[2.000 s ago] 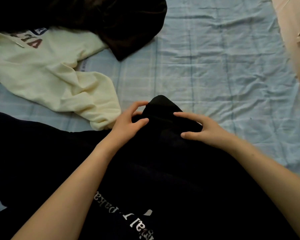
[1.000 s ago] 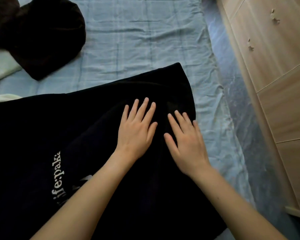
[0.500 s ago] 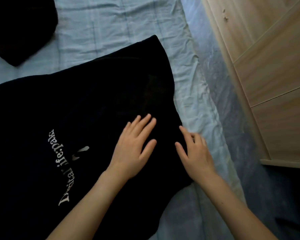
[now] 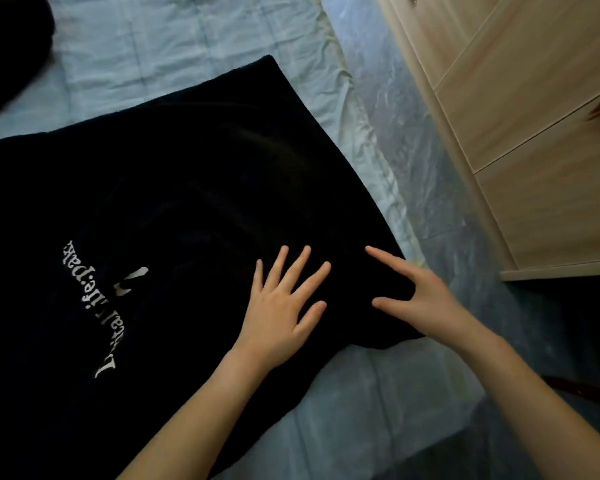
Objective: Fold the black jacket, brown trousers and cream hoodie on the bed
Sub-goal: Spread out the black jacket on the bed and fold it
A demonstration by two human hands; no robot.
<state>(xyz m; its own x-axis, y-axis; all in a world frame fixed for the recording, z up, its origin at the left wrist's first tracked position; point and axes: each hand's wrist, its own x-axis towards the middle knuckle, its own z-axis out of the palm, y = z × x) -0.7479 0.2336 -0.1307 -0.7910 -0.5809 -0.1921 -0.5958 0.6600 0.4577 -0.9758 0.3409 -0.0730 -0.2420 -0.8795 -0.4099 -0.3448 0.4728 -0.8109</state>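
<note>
The black jacket (image 4: 160, 209) with white lettering lies spread flat across the light blue bed sheet (image 4: 187, 43). My left hand (image 4: 281, 306) rests palm down on the jacket near its right edge, fingers apart. My right hand (image 4: 420, 296) lies open on the jacket's lower right corner, by the bed's edge. A dark garment (image 4: 7, 53), probably the brown trousers, shows at the top left corner. The cream hoodie is out of view.
A light wooden wardrobe (image 4: 534, 116) stands to the right of the bed. A strip of grey marbled floor (image 4: 406, 109) runs between bed and wardrobe. Bare sheet lies below the jacket's lower right corner.
My hands went from gripping a bunched part of the jacket to lying flat on it, sliding down toward its lower right corner. The view swung right, losing the hoodie.
</note>
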